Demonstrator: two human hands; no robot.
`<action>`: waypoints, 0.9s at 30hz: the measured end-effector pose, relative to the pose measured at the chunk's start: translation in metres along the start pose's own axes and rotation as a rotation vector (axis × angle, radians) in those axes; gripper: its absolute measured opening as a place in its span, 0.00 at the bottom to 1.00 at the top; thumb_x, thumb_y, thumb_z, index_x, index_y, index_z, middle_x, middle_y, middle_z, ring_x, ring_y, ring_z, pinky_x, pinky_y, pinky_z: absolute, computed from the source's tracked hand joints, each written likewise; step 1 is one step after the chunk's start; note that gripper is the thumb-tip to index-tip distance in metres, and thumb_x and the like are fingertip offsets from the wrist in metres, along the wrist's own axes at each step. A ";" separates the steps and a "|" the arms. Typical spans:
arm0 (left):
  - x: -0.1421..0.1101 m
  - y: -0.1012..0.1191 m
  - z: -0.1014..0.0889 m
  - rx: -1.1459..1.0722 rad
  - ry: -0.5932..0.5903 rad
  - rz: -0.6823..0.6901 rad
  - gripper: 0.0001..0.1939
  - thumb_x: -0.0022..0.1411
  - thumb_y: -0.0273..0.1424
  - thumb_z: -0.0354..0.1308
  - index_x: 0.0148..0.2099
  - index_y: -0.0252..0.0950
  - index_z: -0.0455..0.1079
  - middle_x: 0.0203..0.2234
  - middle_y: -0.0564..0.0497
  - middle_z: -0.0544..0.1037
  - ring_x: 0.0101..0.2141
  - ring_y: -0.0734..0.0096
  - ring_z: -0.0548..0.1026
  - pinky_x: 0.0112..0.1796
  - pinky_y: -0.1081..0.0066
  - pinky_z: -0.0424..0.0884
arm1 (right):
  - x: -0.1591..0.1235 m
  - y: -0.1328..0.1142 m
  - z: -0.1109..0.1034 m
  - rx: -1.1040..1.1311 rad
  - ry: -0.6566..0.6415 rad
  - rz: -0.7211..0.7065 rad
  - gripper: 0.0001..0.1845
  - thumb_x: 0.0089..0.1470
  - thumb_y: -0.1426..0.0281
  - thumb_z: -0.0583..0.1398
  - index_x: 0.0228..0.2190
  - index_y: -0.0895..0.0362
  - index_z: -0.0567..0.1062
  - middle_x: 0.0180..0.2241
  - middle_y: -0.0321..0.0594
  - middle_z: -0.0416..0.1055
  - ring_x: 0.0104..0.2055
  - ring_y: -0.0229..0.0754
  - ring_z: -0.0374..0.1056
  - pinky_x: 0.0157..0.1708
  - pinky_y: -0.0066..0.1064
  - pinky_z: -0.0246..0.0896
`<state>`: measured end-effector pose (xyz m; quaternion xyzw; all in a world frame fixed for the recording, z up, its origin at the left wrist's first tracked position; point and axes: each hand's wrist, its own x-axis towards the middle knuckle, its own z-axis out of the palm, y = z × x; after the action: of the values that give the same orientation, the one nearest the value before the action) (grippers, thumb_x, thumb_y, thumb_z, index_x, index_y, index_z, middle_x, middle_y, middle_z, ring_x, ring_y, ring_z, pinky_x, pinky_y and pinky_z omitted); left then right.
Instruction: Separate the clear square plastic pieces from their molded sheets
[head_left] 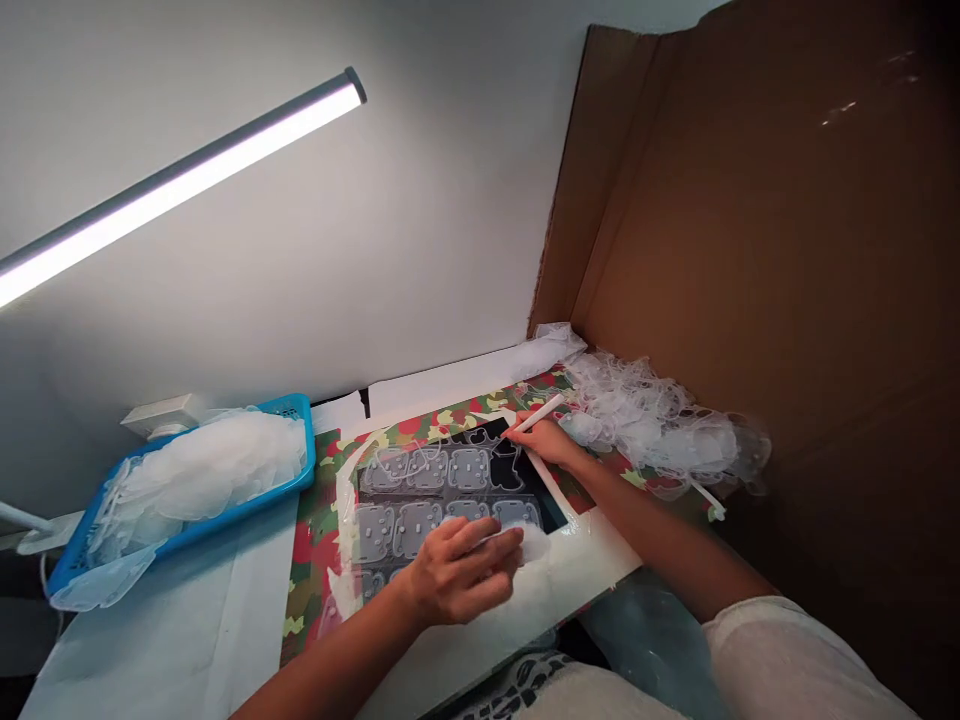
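Note:
My right hand (544, 440) grips a thin white stick (536, 415), its tip low on a black board (506, 465). Over that board lies a clear plastic sheet (442, 510) moulded with rounded square shapes in rows. My left hand (461, 570) hovers low over the sheet's near part, slightly blurred. Its fingertips reach a crumpled scrap of clear film (534, 545), and I cannot tell whether they hold it. A white strip (551, 485) lies along the board's right edge.
A camouflage-patterned mat (315, 565) lies under the board. A blue tray (187, 535) holds translucent film, and a heap of clear scraps (645, 425) lies against a cardboard wall (750, 220). A lit tube lamp (172, 185) crosses the upper left.

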<state>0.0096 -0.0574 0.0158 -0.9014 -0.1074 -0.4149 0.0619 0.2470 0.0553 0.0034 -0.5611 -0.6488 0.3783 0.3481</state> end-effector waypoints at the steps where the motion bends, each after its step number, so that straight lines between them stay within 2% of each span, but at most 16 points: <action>1: -0.003 0.000 -0.006 -0.067 -0.019 -0.147 0.08 0.64 0.23 0.52 0.34 0.39 0.67 0.39 0.50 0.80 0.39 0.68 0.74 0.35 0.71 0.69 | -0.001 -0.001 -0.003 -0.003 0.007 -0.011 0.09 0.47 0.65 0.61 0.21 0.55 0.67 0.26 0.36 0.73 0.29 0.40 0.64 0.30 0.29 0.55; 4: -0.013 -0.016 -0.021 -0.195 -0.096 -0.845 0.11 0.69 0.26 0.43 0.46 0.38 0.66 0.31 0.50 0.77 0.29 0.72 0.73 0.30 0.73 0.69 | -0.008 -0.006 -0.007 -0.009 0.143 -0.115 0.09 0.50 0.65 0.60 0.22 0.55 0.68 0.27 0.37 0.72 0.32 0.42 0.65 0.34 0.31 0.57; 5: -0.016 -0.024 -0.026 -0.190 -0.154 -1.025 0.13 0.69 0.27 0.42 0.48 0.38 0.66 0.28 0.52 0.76 0.26 0.72 0.72 0.28 0.73 0.67 | -0.012 -0.009 -0.004 -0.002 0.170 -0.167 0.09 0.51 0.65 0.60 0.23 0.55 0.68 0.28 0.37 0.72 0.33 0.42 0.65 0.35 0.32 0.58; 6: -0.018 -0.030 -0.029 -0.169 -0.240 -1.141 0.14 0.68 0.28 0.42 0.48 0.37 0.67 0.26 0.53 0.75 0.24 0.72 0.71 0.27 0.73 0.66 | -0.017 -0.012 0.001 0.009 0.154 -0.220 0.10 0.52 0.65 0.60 0.23 0.55 0.68 0.29 0.37 0.72 0.33 0.42 0.66 0.36 0.32 0.58; 7: -0.020 -0.035 -0.031 -0.137 -0.339 -1.187 0.14 0.67 0.28 0.43 0.47 0.38 0.69 0.25 0.53 0.74 0.24 0.71 0.71 0.28 0.73 0.66 | -0.022 -0.015 0.008 0.021 0.089 -0.266 0.09 0.53 0.65 0.60 0.24 0.55 0.69 0.31 0.38 0.73 0.34 0.41 0.66 0.36 0.31 0.59; 8: -0.022 -0.037 -0.032 -0.093 -0.433 -1.177 0.14 0.66 0.28 0.45 0.46 0.39 0.71 0.25 0.53 0.74 0.26 0.69 0.73 0.29 0.72 0.66 | -0.027 -0.018 0.016 0.025 -0.014 -0.307 0.09 0.54 0.66 0.60 0.24 0.55 0.69 0.33 0.38 0.73 0.35 0.41 0.67 0.37 0.31 0.60; 10: -0.023 -0.033 -0.029 0.015 -0.571 -1.075 0.14 0.65 0.30 0.48 0.47 0.42 0.74 0.33 0.50 0.76 0.30 0.67 0.75 0.31 0.71 0.67 | -0.037 -0.024 0.032 0.002 -0.215 -0.368 0.08 0.54 0.69 0.60 0.25 0.55 0.70 0.36 0.38 0.74 0.36 0.40 0.68 0.37 0.30 0.61; 12: -0.025 -0.022 -0.022 0.127 -0.639 -0.951 0.17 0.66 0.35 0.48 0.53 0.47 0.71 0.46 0.48 0.74 0.31 0.67 0.77 0.29 0.71 0.67 | -0.042 -0.028 0.045 -0.038 -0.299 -0.401 0.07 0.55 0.71 0.60 0.25 0.56 0.70 0.37 0.38 0.73 0.38 0.40 0.68 0.38 0.31 0.61; 14: -0.026 -0.011 -0.015 0.225 -0.688 -0.873 0.20 0.68 0.38 0.46 0.59 0.49 0.67 0.56 0.46 0.68 0.30 0.68 0.77 0.26 0.71 0.67 | -0.044 -0.029 0.053 -0.067 -0.294 -0.417 0.07 0.54 0.72 0.60 0.25 0.56 0.70 0.36 0.38 0.73 0.37 0.40 0.68 0.38 0.31 0.61; 16: -0.028 -0.004 -0.010 0.291 -0.717 -0.835 0.22 0.68 0.38 0.45 0.61 0.47 0.65 0.60 0.44 0.65 0.30 0.67 0.78 0.25 0.70 0.68 | -0.042 -0.028 0.057 -0.075 -0.274 -0.432 0.08 0.54 0.71 0.60 0.24 0.56 0.69 0.35 0.38 0.72 0.37 0.40 0.68 0.38 0.31 0.61; 22: -0.033 -0.005 -0.007 0.327 -0.727 -0.778 0.23 0.69 0.37 0.43 0.63 0.42 0.63 0.60 0.41 0.65 0.29 0.63 0.79 0.25 0.68 0.70 | -0.039 -0.027 0.061 -0.137 -0.295 -0.444 0.08 0.56 0.70 0.59 0.25 0.55 0.68 0.35 0.39 0.71 0.38 0.42 0.66 0.40 0.34 0.61; 27: -0.033 -0.005 -0.005 0.297 -0.728 -0.837 0.22 0.67 0.35 0.48 0.62 0.43 0.64 0.65 0.37 0.57 0.28 0.61 0.80 0.25 0.66 0.71 | -0.044 -0.024 0.059 -0.184 -0.317 -0.505 0.08 0.58 0.72 0.57 0.26 0.55 0.69 0.39 0.42 0.71 0.42 0.44 0.66 0.45 0.37 0.62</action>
<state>-0.0163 -0.0583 -0.0056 -0.8484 -0.5267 -0.0475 -0.0229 0.1892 0.0036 -0.0043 -0.3453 -0.8454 0.3020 0.2734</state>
